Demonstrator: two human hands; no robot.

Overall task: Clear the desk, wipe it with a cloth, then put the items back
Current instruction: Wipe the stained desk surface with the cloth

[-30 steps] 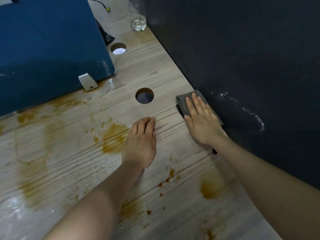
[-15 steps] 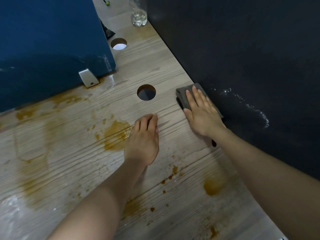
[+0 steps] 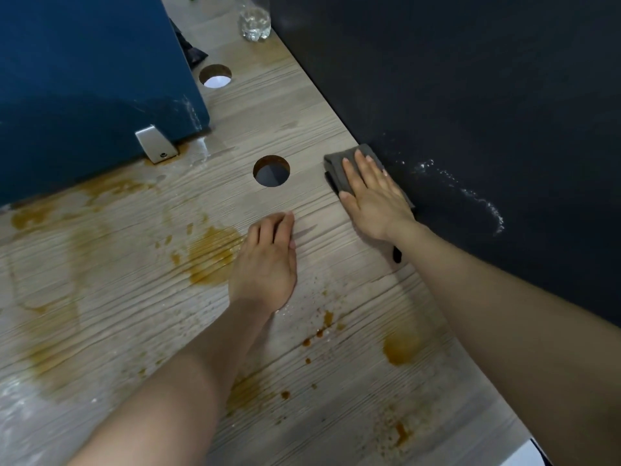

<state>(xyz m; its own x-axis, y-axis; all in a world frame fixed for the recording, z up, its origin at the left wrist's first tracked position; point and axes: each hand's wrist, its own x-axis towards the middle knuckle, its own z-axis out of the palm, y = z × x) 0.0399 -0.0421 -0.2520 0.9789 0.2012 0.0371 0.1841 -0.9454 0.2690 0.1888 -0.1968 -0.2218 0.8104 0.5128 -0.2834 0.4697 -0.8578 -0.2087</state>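
One clear container [image 3: 254, 23] stands at the far end of the desk [image 3: 302, 129], close against the dark wall [image 3: 470, 95]; only its lower part shows, and it seems to hold some clear liquid, though how much cannot be told.

From the head view, the wood-grain desk is badly marked: a large orange-brown stain [image 3: 210, 255] lies just left of the left hand, a smaller blot [image 3: 400, 348] sits nearer the front beside the right forearm, and fine drops and pale smears spread across the left side. Two round holes pierce the top, one [image 3: 271, 170] between the blue panel's metal foot [image 3: 155, 143] and the cloth, the other [image 3: 215, 76] farther back beside the blue panel [image 3: 84, 79].

The grey cloth [image 3: 339, 166] is folded and lies on the desk at its right edge, touching the dark wall.

The right hand [image 3: 373, 196] lies flat on the cloth, palm down, fingers straight and slightly spread, pressing rather than gripping. The left hand [image 3: 265, 264] rests palm down on bare wood, fingers together and lightly curled, holding nothing, well clear of the cloth.
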